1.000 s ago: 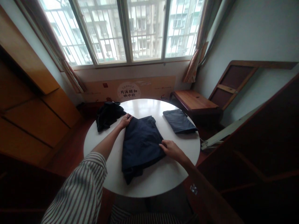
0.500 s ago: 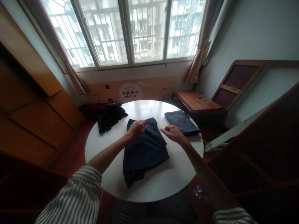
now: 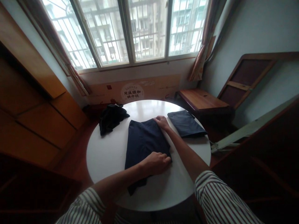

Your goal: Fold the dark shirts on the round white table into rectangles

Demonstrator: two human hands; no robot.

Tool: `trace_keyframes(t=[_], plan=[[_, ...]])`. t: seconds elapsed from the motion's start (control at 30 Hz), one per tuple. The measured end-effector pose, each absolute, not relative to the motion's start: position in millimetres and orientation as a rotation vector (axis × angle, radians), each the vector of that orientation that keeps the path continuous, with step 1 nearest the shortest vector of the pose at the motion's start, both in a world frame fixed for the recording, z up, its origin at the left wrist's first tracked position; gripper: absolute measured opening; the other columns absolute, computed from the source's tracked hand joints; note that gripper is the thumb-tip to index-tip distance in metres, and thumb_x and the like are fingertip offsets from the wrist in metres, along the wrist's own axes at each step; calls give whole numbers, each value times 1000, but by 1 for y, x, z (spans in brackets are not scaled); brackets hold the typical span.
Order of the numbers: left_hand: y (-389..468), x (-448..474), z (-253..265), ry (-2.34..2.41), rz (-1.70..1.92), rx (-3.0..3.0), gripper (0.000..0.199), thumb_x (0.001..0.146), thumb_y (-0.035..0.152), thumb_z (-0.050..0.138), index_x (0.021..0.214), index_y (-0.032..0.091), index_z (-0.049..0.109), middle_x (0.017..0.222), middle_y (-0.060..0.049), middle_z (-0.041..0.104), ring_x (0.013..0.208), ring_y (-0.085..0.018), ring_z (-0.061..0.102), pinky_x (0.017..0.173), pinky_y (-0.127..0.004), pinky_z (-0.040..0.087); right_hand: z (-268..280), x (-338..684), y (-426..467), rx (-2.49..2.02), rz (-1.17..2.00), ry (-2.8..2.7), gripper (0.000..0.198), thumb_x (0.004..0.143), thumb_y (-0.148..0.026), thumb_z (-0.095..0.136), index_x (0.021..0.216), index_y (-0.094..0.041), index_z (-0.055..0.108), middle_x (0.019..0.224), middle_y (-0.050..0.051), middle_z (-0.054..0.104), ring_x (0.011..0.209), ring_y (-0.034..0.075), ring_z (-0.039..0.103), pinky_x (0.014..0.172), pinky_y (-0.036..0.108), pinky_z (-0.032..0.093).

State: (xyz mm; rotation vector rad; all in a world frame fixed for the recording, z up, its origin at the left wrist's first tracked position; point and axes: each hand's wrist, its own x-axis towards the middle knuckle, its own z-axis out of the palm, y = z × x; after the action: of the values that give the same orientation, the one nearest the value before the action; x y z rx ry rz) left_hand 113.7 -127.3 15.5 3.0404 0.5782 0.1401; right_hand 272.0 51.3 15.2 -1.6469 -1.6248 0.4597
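A pair of dark blue shorts (image 3: 142, 140) lies spread on the round white table (image 3: 105, 161), waistband toward the window. My right hand (image 3: 161, 122) is closed on the far right corner of the waistband. Lower down, my left hand (image 3: 157, 162) crosses over the cloth, its fingers closed on the near right edge of the shorts. The left forearm covers part of the near left side. Just right of my right hand rests a folded dark grey-blue garment (image 3: 187, 123).
A crumpled black garment (image 3: 112, 118) sits at the table's far left. Beyond the table's right side stands a wooden bench (image 3: 203, 100). A printed cardboard panel (image 3: 100, 91) leans under the window, and wooden cabinets (image 3: 46, 124) line the left.
My left hand has moved from the waistband down to the near right edge. My right hand, previously apart from the cloth, has come onto the far right corner. The shorts look flatter.
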Motion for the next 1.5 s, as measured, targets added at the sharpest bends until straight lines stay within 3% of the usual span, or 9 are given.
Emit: trace_keyframes(t=[0.27, 0.57, 0.7, 0.93, 1.0, 1.1, 1.23, 1.5], plan=[[-125, 116, 5, 420, 252, 3054, 26, 105, 28, 34, 93, 19, 55, 83, -3, 63, 66, -14, 61, 53, -26, 41, -5, 280, 60, -1601, 474, -1460, 28, 87, -33, 50, 78, -13, 67, 82, 8, 71, 77, 17, 61, 72, 26, 45], [-127, 115, 6, 454, 227, 2986, 23, 101, 37, 46, 92, 18, 56, 84, -4, 64, 71, -17, 64, 58, -28, 44, -10, 278, 59, -1533, 562, -1454, 25, 81, -39, 61, 77, -14, 67, 80, 7, 70, 72, 16, 59, 70, 27, 45], [-127, 114, 4, 400, 229, 2982, 25, 103, 36, 43, 92, 18, 56, 84, -4, 64, 71, -15, 65, 56, -27, 43, -11, 279, 59, -1415, 692, -1338, 31, 70, -44, 71, 78, -15, 63, 79, 6, 67, 71, 17, 58, 68, 28, 46], [-129, 115, 7, 401, 174, 2996, 21, 103, 33, 44, 95, 18, 55, 84, -3, 64, 71, -14, 65, 53, -26, 41, -16, 283, 62, -1383, 680, -1224, 39, 69, -50, 69, 90, -20, 56, 71, -1, 60, 64, 17, 56, 61, 29, 46], [-130, 115, 8, 409, 177, 2991, 19, 102, 33, 46, 95, 18, 56, 85, -3, 64, 72, -14, 66, 54, -26, 42, -15, 282, 63, -1413, 536, -1294, 37, 71, -45, 69, 95, -20, 58, 73, -1, 58, 67, 17, 55, 64, 30, 47], [-129, 115, 8, 407, 214, 2987, 17, 101, 32, 49, 94, 18, 55, 85, -2, 64, 72, -14, 66, 54, -26, 42, -4, 278, 67, -1456, 298, -1563, 25, 76, -36, 68, 94, -19, 65, 82, 4, 59, 83, 22, 56, 82, 36, 48], [-129, 116, 7, 398, 236, 2987, 17, 101, 31, 48, 93, 17, 55, 82, -1, 64, 70, -14, 66, 52, -25, 40, 17, 270, 80, -1474, 241, -2039, 13, 76, -29, 75, 84, -20, 75, 106, 11, 63, 109, 28, 53, 95, 41, 45], [-130, 117, 4, 427, 248, 2991, 19, 101, 32, 47, 94, 17, 56, 80, -1, 64, 68, -14, 65, 51, -25, 41, 32, 278, 101, -1429, 506, -2294, 22, 77, -27, 79, 95, -16, 79, 107, 12, 68, 100, 23, 64, 91, 30, 49]])
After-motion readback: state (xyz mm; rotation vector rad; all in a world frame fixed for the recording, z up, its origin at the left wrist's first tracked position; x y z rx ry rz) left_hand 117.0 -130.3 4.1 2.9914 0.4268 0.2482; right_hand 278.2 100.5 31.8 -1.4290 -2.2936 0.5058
